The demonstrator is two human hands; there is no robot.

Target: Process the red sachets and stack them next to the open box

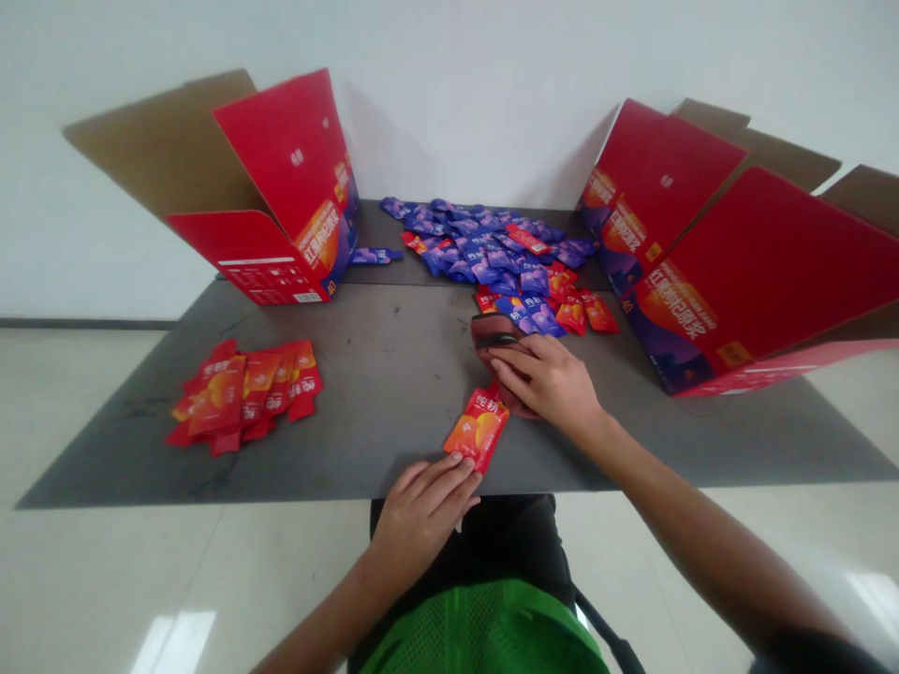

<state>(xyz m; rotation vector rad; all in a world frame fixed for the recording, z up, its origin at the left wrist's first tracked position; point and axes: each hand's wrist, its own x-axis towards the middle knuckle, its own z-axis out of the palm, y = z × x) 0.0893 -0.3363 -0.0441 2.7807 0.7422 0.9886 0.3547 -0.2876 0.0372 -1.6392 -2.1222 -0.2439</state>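
A red-orange sachet (478, 428) lies on the dark grey table (393, 374) near its front edge. My left hand (421, 510) rests at the table edge with its fingertips on the sachet's lower end, fingers stretched out. My right hand (548, 379) lies palm down over the sachet's upper end, fingers extended toward a dark brown object (493, 330). I cannot tell whether the right hand grips anything beneath it.
A fanned stack of red sachets (245, 391) lies at the left. A heap of blue and red sachets (506, 262) covers the back middle. An open red carton (281, 215) stands back left, and two open red cartons (716, 271) stand at the right.
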